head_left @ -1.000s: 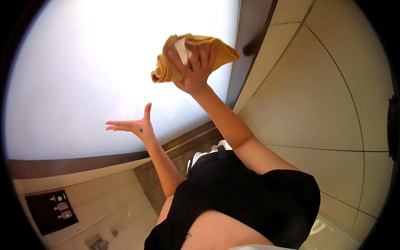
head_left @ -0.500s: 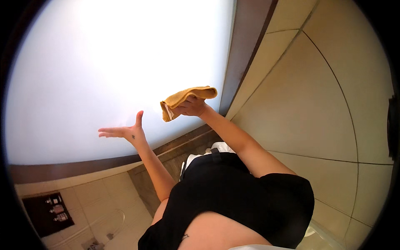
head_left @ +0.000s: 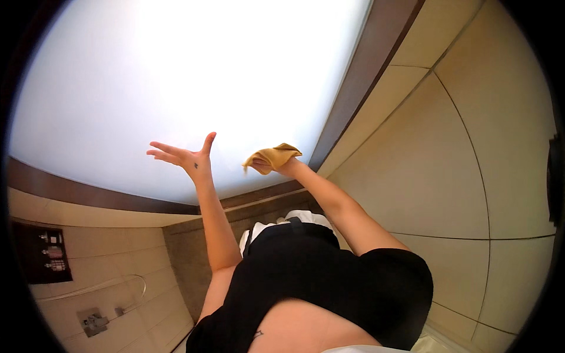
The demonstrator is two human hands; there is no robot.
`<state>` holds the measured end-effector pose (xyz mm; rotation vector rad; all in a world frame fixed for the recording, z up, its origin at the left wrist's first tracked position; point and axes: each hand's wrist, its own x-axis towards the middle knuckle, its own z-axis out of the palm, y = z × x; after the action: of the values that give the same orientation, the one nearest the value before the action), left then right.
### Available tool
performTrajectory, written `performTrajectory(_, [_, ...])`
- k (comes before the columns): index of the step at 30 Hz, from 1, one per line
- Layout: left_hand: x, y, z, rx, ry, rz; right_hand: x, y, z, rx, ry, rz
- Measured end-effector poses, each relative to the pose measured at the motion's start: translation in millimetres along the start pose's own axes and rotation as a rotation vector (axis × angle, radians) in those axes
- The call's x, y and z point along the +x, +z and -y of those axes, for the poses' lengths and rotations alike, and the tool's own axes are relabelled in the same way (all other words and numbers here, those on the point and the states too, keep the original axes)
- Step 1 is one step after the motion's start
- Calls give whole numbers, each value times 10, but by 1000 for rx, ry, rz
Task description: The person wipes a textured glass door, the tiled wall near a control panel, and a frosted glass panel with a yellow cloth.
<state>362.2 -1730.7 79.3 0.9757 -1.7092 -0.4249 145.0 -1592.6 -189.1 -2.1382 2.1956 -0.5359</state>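
My left hand (head_left: pixel 189 160) is raised at a large white frosted panel (head_left: pixel 176 70) with a dark frame, its fingers spread and thumb up; whether the palm touches the panel I cannot tell. To its right, near the lower right part of the panel, my right hand (head_left: pixel 284 166) holds a folded mustard-yellow cloth (head_left: pixel 272 154). The cloth hides most of that hand's fingers.
Cream tiled wall (head_left: pixel 435 176) runs along the right. At the lower left, a dark recess (head_left: pixel 35 253) holds small bottles, beside a metal fitting (head_left: pixel 94 322) and a hose (head_left: pixel 138 277). A dark grey ledge or floor (head_left: pixel 185 253) shows beneath the panel.
My right hand has moved down with the cloth, from high on the panel to its lower part. My left hand shifted down, then up again, staying open. The view has turned slightly.
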Motion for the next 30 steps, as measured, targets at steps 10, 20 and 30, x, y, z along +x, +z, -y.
performTrajectory(10, [-137, -542, 348, -102, -123, -139, 1078, -2275, 1512, -28, -327, -775])
performTrajectory(20, [-94, -434, 401, -108, -248, -189, 1433, -2509, 1616, -423, -166, -1160])
performTrajectory(30, [-161, -392, 421, -75, -232, -29, 739, -1627, 1434, -481, -376, -651])
